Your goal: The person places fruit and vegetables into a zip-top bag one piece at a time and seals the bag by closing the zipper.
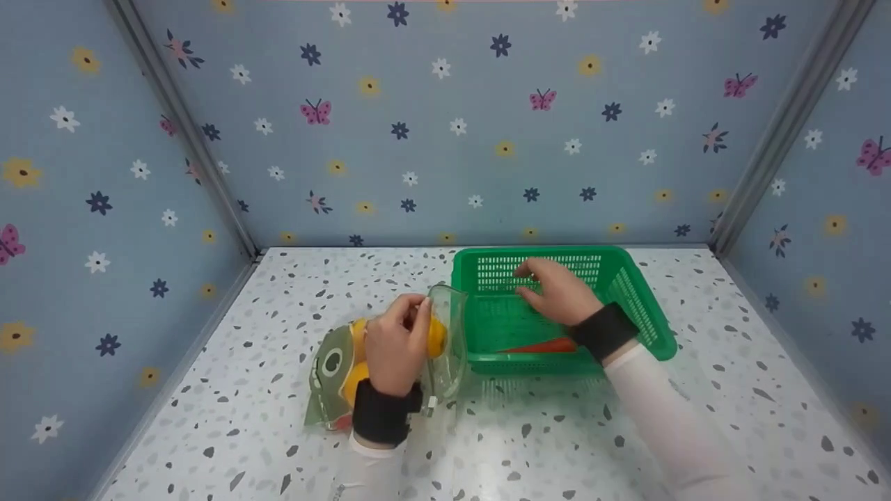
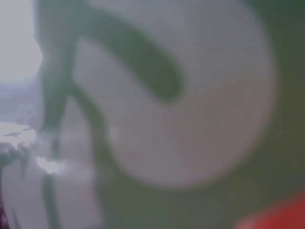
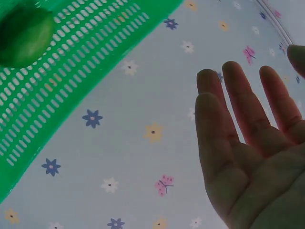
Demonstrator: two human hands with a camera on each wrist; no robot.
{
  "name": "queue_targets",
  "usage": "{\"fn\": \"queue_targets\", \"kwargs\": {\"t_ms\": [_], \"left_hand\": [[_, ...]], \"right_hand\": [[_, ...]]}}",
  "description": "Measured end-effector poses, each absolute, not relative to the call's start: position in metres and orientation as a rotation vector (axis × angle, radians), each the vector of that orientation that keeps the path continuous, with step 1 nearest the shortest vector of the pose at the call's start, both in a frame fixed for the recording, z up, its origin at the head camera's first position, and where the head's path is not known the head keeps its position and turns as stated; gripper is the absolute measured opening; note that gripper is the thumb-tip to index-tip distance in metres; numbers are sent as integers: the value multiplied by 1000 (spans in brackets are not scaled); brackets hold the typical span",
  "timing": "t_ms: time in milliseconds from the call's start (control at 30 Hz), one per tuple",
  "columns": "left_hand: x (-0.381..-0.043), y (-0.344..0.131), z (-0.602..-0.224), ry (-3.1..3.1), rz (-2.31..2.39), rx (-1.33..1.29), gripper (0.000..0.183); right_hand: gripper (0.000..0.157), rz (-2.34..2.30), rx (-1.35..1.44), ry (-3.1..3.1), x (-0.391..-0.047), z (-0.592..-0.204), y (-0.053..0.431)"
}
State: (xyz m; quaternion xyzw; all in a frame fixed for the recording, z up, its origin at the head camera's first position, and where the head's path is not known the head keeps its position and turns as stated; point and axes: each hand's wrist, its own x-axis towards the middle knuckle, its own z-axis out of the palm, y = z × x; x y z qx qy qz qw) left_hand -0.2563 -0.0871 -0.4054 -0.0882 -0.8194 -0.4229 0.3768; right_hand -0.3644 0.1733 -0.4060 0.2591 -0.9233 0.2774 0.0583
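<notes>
Left hand (image 1: 397,351) is pinching the printed bag (image 1: 335,386) near its mouth; right hand (image 1: 562,296), fingers relaxed, empty, is hovering over green basket (image 1: 500,325). Probably mid-transfer; next move likely calling for right grip closing.

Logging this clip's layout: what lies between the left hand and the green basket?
In the head view, the clear part of the bag and a yellow item lie there.

Blurred green surface (image 2: 157,205), pale disc (image 2: 214,133), red patch (image 2: 281,216)

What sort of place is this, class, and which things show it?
Probably a booth for tabletop work: flowered walls stand on three sides of a speckled table, with metal strips at the corners.
</notes>
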Motion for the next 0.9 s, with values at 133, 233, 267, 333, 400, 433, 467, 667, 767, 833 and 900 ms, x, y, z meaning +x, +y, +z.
{"fn": "queue_targets", "kwargs": {"t_ms": [133,233,267,333,400,433,467,667,767,833,900], "left_hand": [[-257,-87,-406,-2089,-1075,-226,14],[-257,-87,-406,-2088,-1081,-227,14],[-257,-87,-406,-2088,-1083,-228,14],[-258,-88,-406,-2086,-1085,-231,14],[-258,-88,-406,-2081,-1083,-235,14],[-258,-88,-407,-2080,-1083,-238,13],[-258,-88,-407,-2079,-1082,-240,13],[-258,-88,-407,-2073,-1083,-245,13],[-259,-88,-408,-2070,-1086,-245,13],[-259,-88,-408,-2070,-1087,-244,13],[-259,-88,-408,-2071,-1084,-243,13]], "right_hand": [[30,700,899,-2956,-377,-420,175],[36,620,996,-3047,-383,-430,175],[39,593,1026,-3075,-384,-433,175],[44,549,1095,-3121,-386,-438,174],[47,495,1155,-3162,-387,-442,173],[47,472,1184,-3179,-387,-444,173],[46,444,1213,-3191,-386,-446,172],[30,268,1253,-3280,-384,-446,169],[28,140,1216,-3316,-384,-447,171],[23,83,1185,-3328,-385,-449,174],[15,62,1152,-3335,-385,-451,178]]}}
